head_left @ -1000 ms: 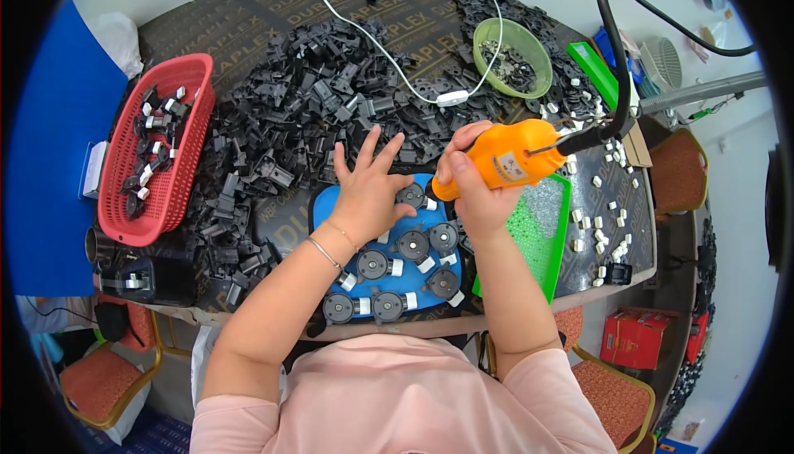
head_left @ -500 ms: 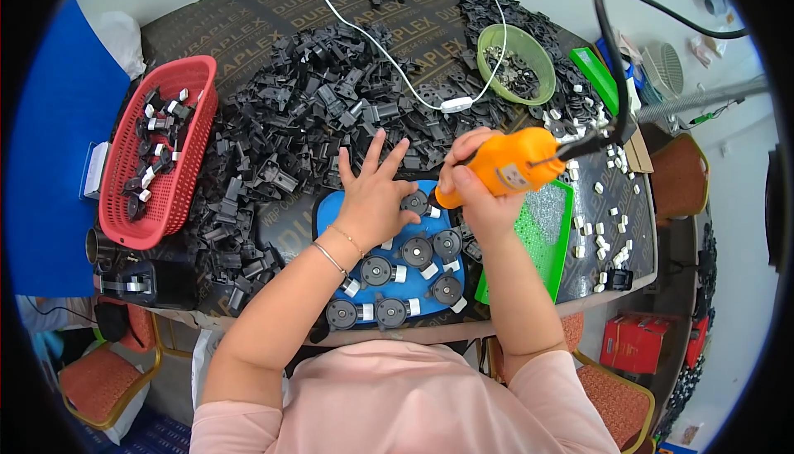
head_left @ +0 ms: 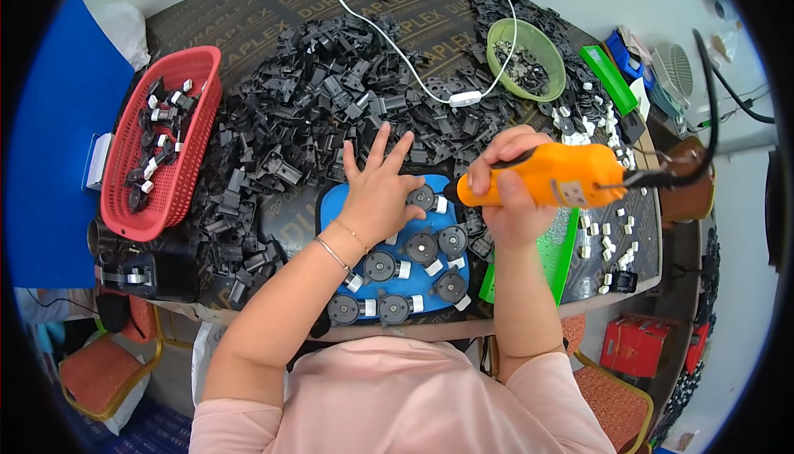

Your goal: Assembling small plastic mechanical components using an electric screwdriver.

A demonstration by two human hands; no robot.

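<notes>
A blue mat [head_left: 357,198] carries several black round parts with white end pieces, one of them a lower round part [head_left: 394,308]. My left hand [head_left: 374,198] reaches over its upper edge, three fingers spread. The thumb and index finger close around the upper round part [head_left: 423,198], pinning it to the mat. My right hand [head_left: 519,198] is wrapped around an orange electric screwdriver [head_left: 579,174] with a black cable. The tool lies nearly level, its black nose just right of that part and apart from it.
A large heap of black plastic pieces [head_left: 322,98] lies beyond the mat. A red basket [head_left: 207,94] stands left, a yellow-green bowl [head_left: 552,82] with small metal pieces back right. A green tray [head_left: 569,264] and loose white pieces [head_left: 608,243] lie right. A white cord [head_left: 397,49] crosses the heap.
My right hand has drawn the screwdriver to the right and tipped it flatter, its nose leaving the round part. My left hand keeps its hold.
</notes>
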